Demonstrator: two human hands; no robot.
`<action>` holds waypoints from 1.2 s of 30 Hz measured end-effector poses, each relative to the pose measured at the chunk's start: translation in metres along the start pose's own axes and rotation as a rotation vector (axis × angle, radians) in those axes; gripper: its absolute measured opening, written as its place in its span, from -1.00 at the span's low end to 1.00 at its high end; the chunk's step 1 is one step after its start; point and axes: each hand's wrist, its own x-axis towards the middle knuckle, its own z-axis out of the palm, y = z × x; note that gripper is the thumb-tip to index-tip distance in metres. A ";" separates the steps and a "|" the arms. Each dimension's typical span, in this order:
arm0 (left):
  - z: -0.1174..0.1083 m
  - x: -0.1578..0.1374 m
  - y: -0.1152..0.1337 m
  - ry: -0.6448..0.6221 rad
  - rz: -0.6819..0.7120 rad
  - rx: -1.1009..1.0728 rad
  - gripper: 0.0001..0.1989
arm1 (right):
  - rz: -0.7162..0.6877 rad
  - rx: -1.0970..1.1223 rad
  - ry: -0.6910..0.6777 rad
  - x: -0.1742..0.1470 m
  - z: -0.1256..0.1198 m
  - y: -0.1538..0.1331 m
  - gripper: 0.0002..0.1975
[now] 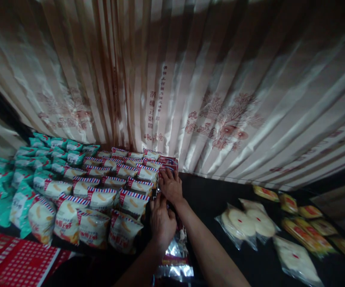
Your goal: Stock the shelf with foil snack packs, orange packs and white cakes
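Note:
A column of dark red packets (168, 160) runs toward me along the right side of the white snack bags. My right hand (171, 185) lies on the far packets, fingers stretched out over them. Closer to me, my left hand (162, 222) rests palm down beside the nearest white snack bags (135, 204), its fingers stretched forward; what lies under them is mostly hidden. Below my hands, between my forearms, shiny silver and dark red packets (176, 261) lie on the dark surface. Neither hand visibly lifts anything.
Several teal bags (21, 205) stand in rows at the left. A red and white checked item (20, 259) lies front left. On the dark surface (202, 199) at right are round white flat pieces in clear bags (241, 223) and yellow packets (305, 231). A patterned curtain (220, 99) hangs behind.

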 end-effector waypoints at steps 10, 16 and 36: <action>-0.008 -0.005 0.004 0.019 0.056 0.009 -0.53 | -0.036 0.141 0.150 0.000 -0.004 0.000 -0.58; -0.015 -0.040 -0.009 0.049 0.163 0.057 -0.51 | 0.045 0.473 0.358 -0.045 -0.022 0.020 -0.52; -0.014 -0.082 -0.032 -0.042 0.094 0.139 -0.45 | 0.340 0.809 0.085 -0.181 -0.020 0.024 -0.28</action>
